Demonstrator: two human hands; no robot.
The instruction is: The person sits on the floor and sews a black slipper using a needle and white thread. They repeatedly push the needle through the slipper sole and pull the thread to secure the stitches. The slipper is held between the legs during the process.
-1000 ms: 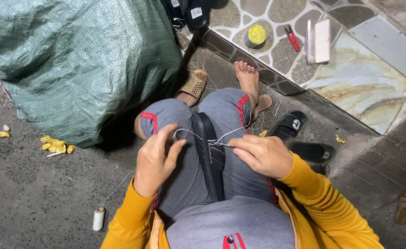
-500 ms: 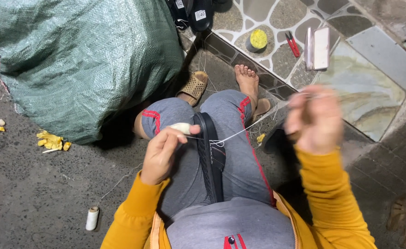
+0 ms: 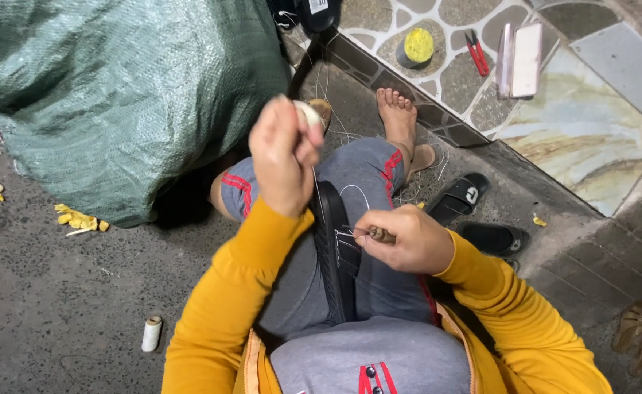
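My left hand (image 3: 284,157) pinches a small pale piece (image 3: 308,113), raised; right hand (image 3: 401,237) clamps a brown-handled tool (image 3: 380,234) over the black sandal (image 3: 335,248); thread (image 3: 316,186) should stay taut, I judge

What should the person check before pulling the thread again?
1. Left hand has a firm grip on the small pale piece: ok.
2. Right hand holds the brown-handled tool: ok.
3. Thread runs free, no tangle: cannot tell, too thin.
4. Black sandal strap lies steady on the lap: ok.
5. Spare white spool within reach on the ground: ok.
6. Red clippers close by: not ok, up on the tiled step.
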